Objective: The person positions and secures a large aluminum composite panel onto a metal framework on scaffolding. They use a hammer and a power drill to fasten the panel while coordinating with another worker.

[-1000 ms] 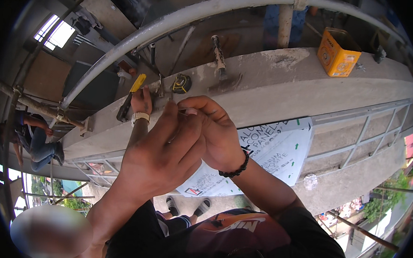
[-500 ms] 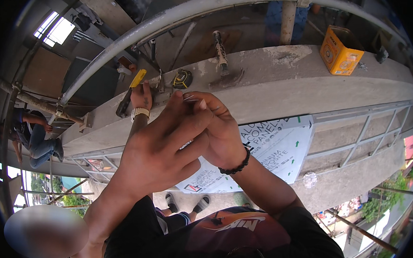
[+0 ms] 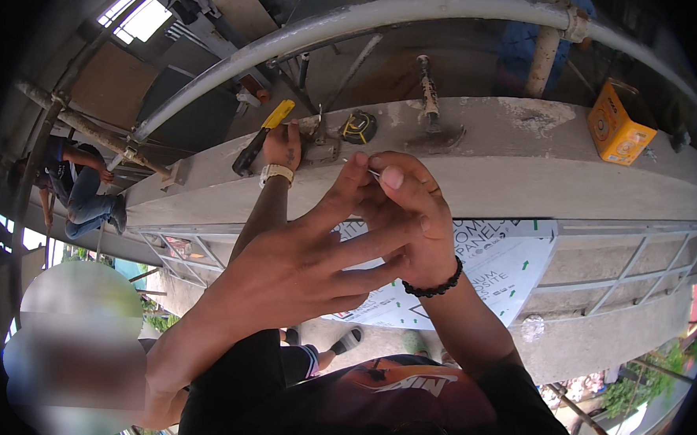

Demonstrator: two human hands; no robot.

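My left hand (image 3: 314, 267) and my right hand (image 3: 416, 209) meet in front of me above a film-covered panel. A thin silvery metal pin (image 3: 374, 173) shows at the fingertips. Thumb and index finger of my right hand, which has a dark beaded bracelet (image 3: 433, 279) at its wrist, pinch it. The left index fingertip lies close against its other end, with that hand's other fingers stretched out; the left thumb is mostly hidden. Another person's hand (image 3: 282, 146), with a pale watch, rests on the concrete ledge (image 3: 518, 140) beside a yellow and black tool (image 3: 263, 138).
A tape measure (image 3: 359, 127) and a yellow tin (image 3: 621, 125) sit on the ledge. The printed panel (image 3: 496, 265) lies by a grey metal frame (image 3: 590, 266). A curved pipe rail (image 3: 335, 28) crosses behind. At far left, another person (image 3: 82, 188) sits near scaffold poles.
The view has shifted, so the scene appears farther right. My left fingers are straighter and spread more. The pin shows more plainly between my fingertips.
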